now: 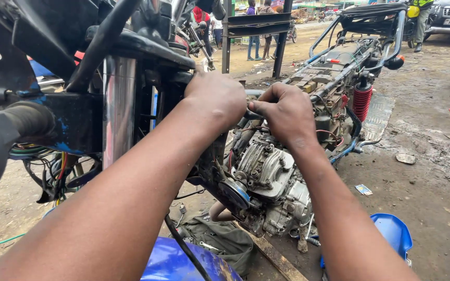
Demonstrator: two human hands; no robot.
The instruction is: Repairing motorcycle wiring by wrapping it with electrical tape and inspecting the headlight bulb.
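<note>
A stripped motorcycle frame stands in front of me with its grey engine point(266, 171) exposed. My left hand point(215, 96) is curled against the black frame just behind the steering head, fingers hidden on the far side. My right hand point(286, 112) is closed on a dark part at the frame's top tube, above the engine's cylinder head. What exactly each hand grips is hidden by the fingers. A chrome fork tube point(119, 104) rises at the left, beside loose coloured wiring point(53, 166).
A red rear shock spring point(362, 101) sits further along the frame. A blue plastic panel point(394, 234) and blue fender point(175, 263) lie low in front. A green cloth with tools point(220, 239) lies on the muddy ground. People and a parked car stand far behind.
</note>
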